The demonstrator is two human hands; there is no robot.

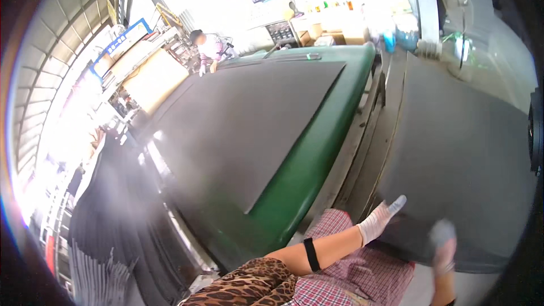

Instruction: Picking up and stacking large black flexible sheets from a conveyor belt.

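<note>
My left hand, in a white glove with grey fingertips, is at the near left edge of a large dark grey sheet on my right. Its grey-tipped finger or fingers stretch out over the sheet, and nothing shows in its grasp. My right hand, gloved alike, hovers at or just above the sheet's near edge; motion smears its fingers. To the left, another dark sheet lies flat on a wide green conveyor belt. I cannot tell whether either hand presses on the sheet.
A co-worker stands at the belt's far left end. Black ribbed sheets hang or lie in folds at the left. A metal frame runs between the belt and the right-hand sheet. Cardboard boxes and a fan stand farther back.
</note>
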